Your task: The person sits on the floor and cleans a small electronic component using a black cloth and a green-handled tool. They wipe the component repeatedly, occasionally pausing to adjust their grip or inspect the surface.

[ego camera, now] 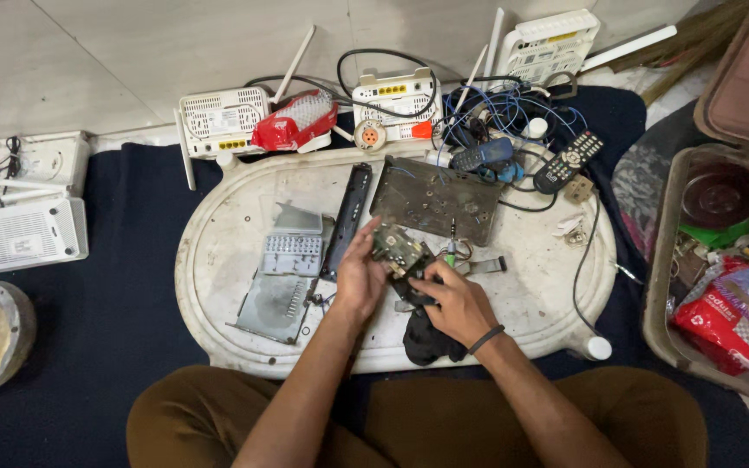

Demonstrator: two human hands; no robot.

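Both hands half-hiding small circuit board

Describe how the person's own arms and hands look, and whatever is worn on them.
Both forearms are bare, with no sleeves in view and no gloves. The left hand wears nothing visible. The right hand has a thin dark band around its wrist. No rings or watch can be made out.

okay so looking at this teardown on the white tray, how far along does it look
Done: the metal case lies opened and the large circuit board is out on the tray. In hand: the left hand and right hand hold a small circuit module. Left: nothing is reassembled; the white routers sit closed behind.
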